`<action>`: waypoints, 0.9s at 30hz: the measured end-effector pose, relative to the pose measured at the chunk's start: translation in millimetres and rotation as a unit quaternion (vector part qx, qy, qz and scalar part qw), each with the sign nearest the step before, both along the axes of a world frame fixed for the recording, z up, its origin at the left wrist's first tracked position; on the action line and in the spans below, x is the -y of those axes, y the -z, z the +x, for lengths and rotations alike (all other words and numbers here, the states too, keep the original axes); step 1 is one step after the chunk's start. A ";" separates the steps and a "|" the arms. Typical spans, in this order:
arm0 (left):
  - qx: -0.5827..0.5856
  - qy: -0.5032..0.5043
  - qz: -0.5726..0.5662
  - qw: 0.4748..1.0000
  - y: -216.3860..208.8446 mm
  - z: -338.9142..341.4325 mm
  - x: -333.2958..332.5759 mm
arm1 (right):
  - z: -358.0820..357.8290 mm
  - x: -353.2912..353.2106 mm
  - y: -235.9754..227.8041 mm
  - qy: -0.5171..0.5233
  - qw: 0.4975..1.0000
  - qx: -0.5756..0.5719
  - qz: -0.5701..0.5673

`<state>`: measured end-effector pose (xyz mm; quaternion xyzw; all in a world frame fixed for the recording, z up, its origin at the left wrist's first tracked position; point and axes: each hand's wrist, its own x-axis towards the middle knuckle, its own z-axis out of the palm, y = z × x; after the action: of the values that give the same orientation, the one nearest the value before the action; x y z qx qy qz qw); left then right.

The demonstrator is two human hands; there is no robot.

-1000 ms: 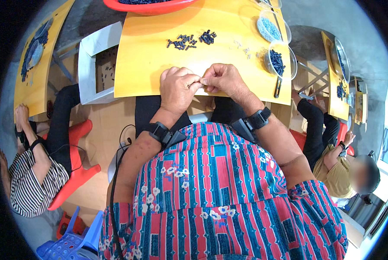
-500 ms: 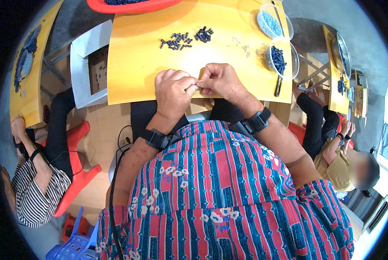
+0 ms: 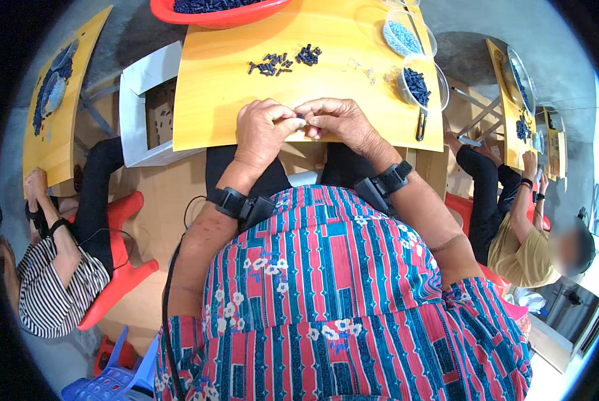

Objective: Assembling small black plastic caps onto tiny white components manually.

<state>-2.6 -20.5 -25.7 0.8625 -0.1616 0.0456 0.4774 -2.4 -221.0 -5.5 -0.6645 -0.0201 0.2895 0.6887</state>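
Close to the near edge of the yellow table (image 3: 212, 93), my left hand (image 3: 259, 131) and my right hand (image 3: 341, 122) meet fingertip to fingertip. Both are closed in a pinch. A small dark piece (image 3: 301, 115) shows between the fingertips, mostly covered by them. Beyond the hands lie two loose groups of short dark navy tube-like pieces, a left pile (image 3: 270, 65) and a right pile (image 3: 308, 55). To their right, small clear pieces (image 3: 369, 71) are scattered on the tabletop.
At the right stand a clear tub of dark pieces (image 3: 417, 87), a clear tub of light-blue bits (image 3: 404, 38) and a dark pen-like tool (image 3: 421, 125). A red basin (image 3: 229, 16) sits at the far left; a white box (image 3: 131, 110) adjoins the table. Other people sit at both sides.
My hands have changed their pinch slightly, and a dark piece now shows between the fingertips. The whole view has shifted a little.
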 end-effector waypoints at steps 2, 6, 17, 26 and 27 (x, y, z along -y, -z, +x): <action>-0.032 -0.008 -0.034 0.999 0.6 -0.7 -3.7 | -4.3 -4.6 -0.4 0.005 1.000 0.006 0.012; -0.107 0.005 -0.101 0.989 -8.3 -2.1 -7.8 | 2.1 -7.8 -7.1 -0.001 1.000 0.029 0.012; -0.174 0.070 -0.130 0.974 -9.7 -7.5 -3.4 | -2.3 -3.8 -7.4 -0.021 0.997 0.075 0.030; -0.120 -0.001 -0.055 0.991 -4.6 -3.7 -4.6 | 17.0 88.7 -30.5 0.305 0.872 0.313 -0.219; -0.120 -0.002 -0.056 0.991 -3.2 -3.5 -4.1 | 19.7 105.0 -29.1 0.337 0.855 0.329 -0.218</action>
<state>-6.0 -16.4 -22.5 0.8339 -0.0989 -0.0479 0.5409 17.2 -326.0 23.6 -0.8200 0.0431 -0.1991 0.5349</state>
